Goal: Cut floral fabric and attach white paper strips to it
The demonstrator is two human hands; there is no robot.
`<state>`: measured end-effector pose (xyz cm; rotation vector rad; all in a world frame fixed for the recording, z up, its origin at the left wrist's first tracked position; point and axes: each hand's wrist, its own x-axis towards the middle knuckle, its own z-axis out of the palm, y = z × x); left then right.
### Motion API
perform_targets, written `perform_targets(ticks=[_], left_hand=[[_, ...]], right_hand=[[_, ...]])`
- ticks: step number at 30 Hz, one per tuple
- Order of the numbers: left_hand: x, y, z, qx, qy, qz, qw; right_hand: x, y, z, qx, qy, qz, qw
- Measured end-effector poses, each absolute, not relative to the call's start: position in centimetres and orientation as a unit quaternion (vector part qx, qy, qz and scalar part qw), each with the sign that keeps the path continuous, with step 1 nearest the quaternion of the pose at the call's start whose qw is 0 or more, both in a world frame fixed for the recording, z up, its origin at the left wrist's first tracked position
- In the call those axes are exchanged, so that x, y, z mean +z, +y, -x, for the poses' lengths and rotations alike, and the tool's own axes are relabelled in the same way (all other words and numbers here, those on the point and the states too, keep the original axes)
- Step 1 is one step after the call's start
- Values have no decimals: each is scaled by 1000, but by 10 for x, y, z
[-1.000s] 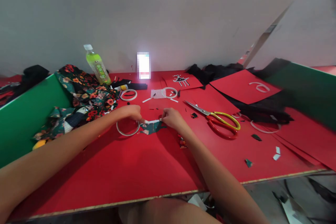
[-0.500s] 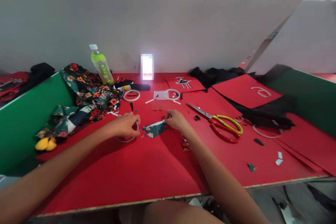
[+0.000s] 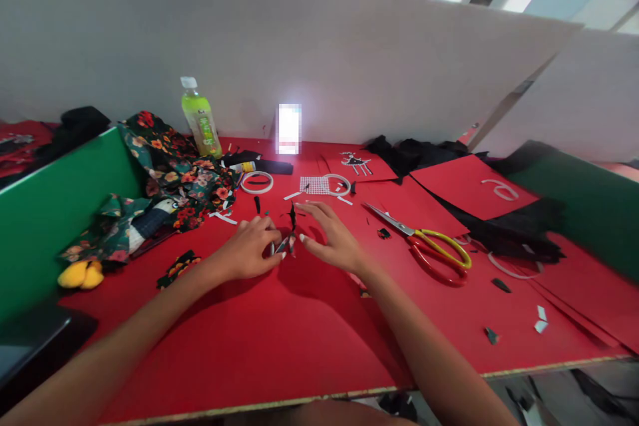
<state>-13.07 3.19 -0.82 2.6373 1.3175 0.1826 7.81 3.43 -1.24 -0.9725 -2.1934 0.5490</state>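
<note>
**Left hand pinches a small floral fabric scrap over the red tabletop, right hand spread beside it**

The left hand [image 3: 254,247] holds the floral fabric scrap [image 3: 292,221] between thumb and fingers; the scrap stands edge-up, so its face hardly shows. The right hand [image 3: 333,239] has thumb and fingers wide apart, its fingertips close to the scrap; whether they touch it, I cannot tell. Both are above the middle of the red tabletop [image 3: 239,353].

The left hand hides most of a white ring [image 3: 272,249]. The right forearm partly covers another patterned scrap [image 3: 364,293], and a black floral piece [image 3: 178,269] lies beside the left forearm.

Just beyond the hands are a tape roll [image 3: 257,191], a sheet of white dots [image 3: 314,185] with a second roll [image 3: 349,188] against it, and loose white strips [image 3: 223,218]. To the right, open-bladed or closed I cannot tell, lie the scissors [image 3: 392,218] with one yellow and one red handle, their tip pointing toward the far side.

Floral cloth [image 3: 174,170] is heaped against the left green panel [image 3: 64,200], beside a bottle of green drink [image 3: 201,121]. Red sheets [image 3: 469,188] overlap black fabric [image 3: 519,236] at the right.
</note>
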Motion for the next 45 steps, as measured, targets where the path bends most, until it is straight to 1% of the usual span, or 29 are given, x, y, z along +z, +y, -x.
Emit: perform_targets(ticks=[4, 7, 9, 11, 13, 16, 19, 23, 29, 36, 39, 43, 45], left_hand=[[-3, 26, 132, 84, 424, -897, 98], [1, 22, 133, 92, 412, -898, 123], [3, 20, 134, 93, 411, -896, 139], [5, 18, 134, 95, 408, -895, 155], [7, 16, 135, 91, 396, -896, 180], [11, 12, 135, 71, 368, -903, 209], [14, 9, 135, 47, 370, -906, 199], [14, 7, 135, 44, 378, -903, 198], [13, 6, 134, 50, 389, -900, 191], [9, 13, 140, 142, 438, -878, 133], [7, 15, 139, 170, 447, -872, 103], [5, 14, 136, 175, 439, -879, 62], [4, 14, 135, 170, 433, -884, 49]], right_hand=[[-3, 27, -75, 214, -836, 322, 389], [0, 24, -75, 185, -812, 341, 437], [1, 21, -75, 202, -791, 354, 457], [4, 19, -74, 256, -795, 337, 435], [7, 16, -72, 314, -820, 291, 380], [10, 13, -67, 343, -844, 252, 326], [9, 14, -67, 362, -836, 286, 299], [6, 15, -70, 414, -818, 328, 226], [0, 16, -72, 451, -783, 355, 239], [3, 18, -73, 513, -696, 423, 270], [2, 20, -72, 487, -703, 443, 268], [-2, 25, -76, 368, -794, 422, 235], [-4, 27, -78, 329, -817, 418, 221]])
